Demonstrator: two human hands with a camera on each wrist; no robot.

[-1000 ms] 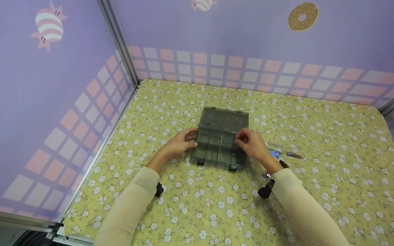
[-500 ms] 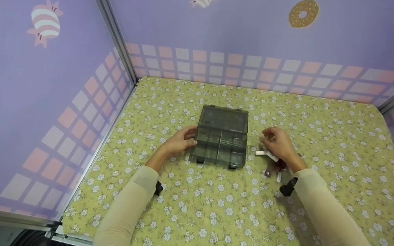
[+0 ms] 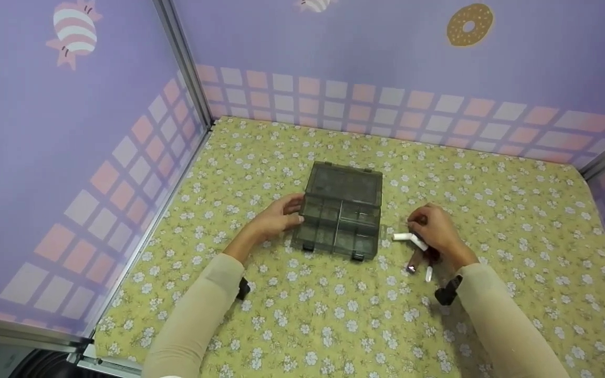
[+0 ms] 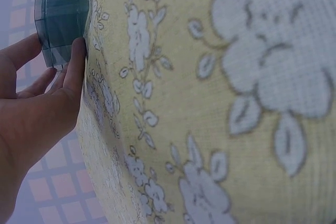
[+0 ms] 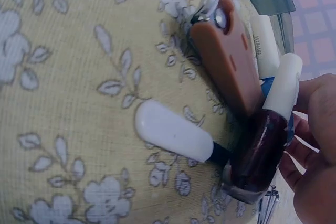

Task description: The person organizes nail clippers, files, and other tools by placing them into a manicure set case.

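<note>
A dark see-through compartment box (image 3: 340, 231) lies with its lid (image 3: 343, 184) swung back. My left hand (image 3: 276, 220) holds the box's left side, thumb and fingers against its edge. The box corner (image 4: 65, 19) sits between those fingers in the left wrist view. To the right of the box, my right hand (image 3: 436, 231) is low over a small pile, thumb and forefinger tips close together. In the right wrist view its fingers go behind a dark red nail polish bottle (image 5: 256, 150), so any hold is hidden. A brown nail clipper (image 5: 231, 61) leans beside that bottle.
A white-handled item with a dark neck (image 5: 173, 129) lies by the polish. Another white cap (image 5: 265, 45), with blue below it, points toward the box. A silver metal piece (image 5: 269, 203) shows past the bottle. Purple wall panels (image 3: 386, 52) border the flowered cloth (image 3: 302, 315).
My right hand has left the box's right compartment and moved right, then lowered to the pile of small items. My left hand stays on the box.
</note>
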